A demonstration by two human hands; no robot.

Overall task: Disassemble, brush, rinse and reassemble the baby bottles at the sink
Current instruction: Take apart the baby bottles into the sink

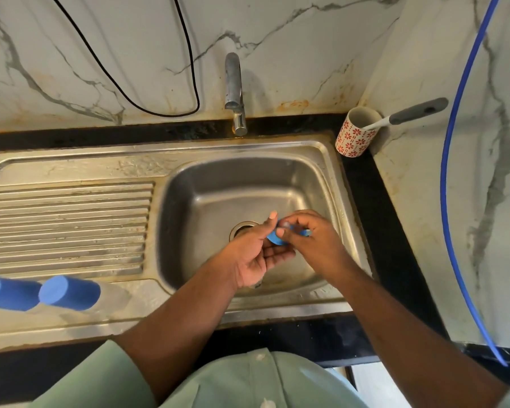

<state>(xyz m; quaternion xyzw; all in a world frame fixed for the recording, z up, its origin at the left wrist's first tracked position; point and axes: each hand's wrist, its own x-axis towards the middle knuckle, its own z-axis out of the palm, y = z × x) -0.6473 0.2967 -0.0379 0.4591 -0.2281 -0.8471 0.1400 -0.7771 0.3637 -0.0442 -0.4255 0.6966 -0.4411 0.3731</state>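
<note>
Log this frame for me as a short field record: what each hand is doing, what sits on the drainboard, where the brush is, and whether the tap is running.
left hand: left hand palm up over the sink basin, supporting a blue bottle ring
right hand: right hand pinches the same ring from the right
drainboard: two bottles lying on their sides, blue caps toward the camera; the left one is cut by the frame edge
brush: brush standing in a patterned cup, back right corner
tap: tap, no water visible
</note>
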